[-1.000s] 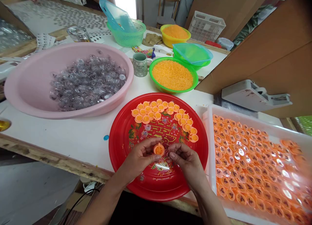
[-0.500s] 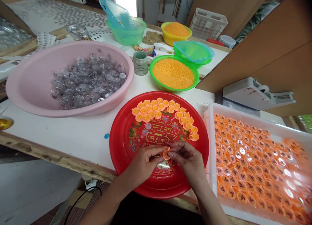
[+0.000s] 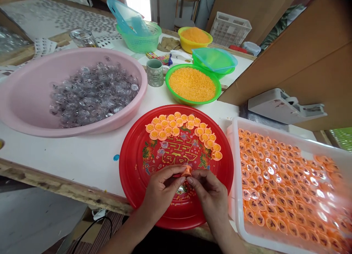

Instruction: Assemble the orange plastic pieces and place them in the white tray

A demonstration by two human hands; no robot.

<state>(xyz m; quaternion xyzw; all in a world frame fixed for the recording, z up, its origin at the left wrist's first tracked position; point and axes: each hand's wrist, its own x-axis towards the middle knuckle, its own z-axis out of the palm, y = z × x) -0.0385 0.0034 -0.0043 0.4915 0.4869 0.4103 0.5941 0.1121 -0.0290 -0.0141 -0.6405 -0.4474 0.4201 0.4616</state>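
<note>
Working at a white worktop [image 3: 82, 155], with a wide pink plastic basin [image 3: 16, 100] of clear plastic domes [image 3: 90, 94] on the left and a white rectangular tray [image 3: 236, 195] packed with capped orange pieces [image 3: 286, 188] on the right. Leaning between them over a round red plastic plate [image 3: 132, 177] printed in gold, with an arc of filled orange cups [image 3: 178, 127] along its far side. Beyond that, a green bowl [image 3: 170, 92] heaped with yellow-orange granules [image 3: 192, 83].

Seems to be the closing step: pinching one small orange plastic cup [image 3: 187, 170] just above the plate's middle with the left hand [image 3: 161, 193] and the right hand [image 3: 210, 195] together, fingers [image 3: 172, 171] pressed onto it from both sides. Cannot tell whether a clear cover already sits on it. Next probably calls for an even squeeze all round, keeping the cup level so that no granules spill, then a free spot in the tray.

Against a second ago: then held face-up in the left fingers with its filling showing, right fingers just beside. Now turned on edge and mostly hidden, with both hands closed in tight.
</note>
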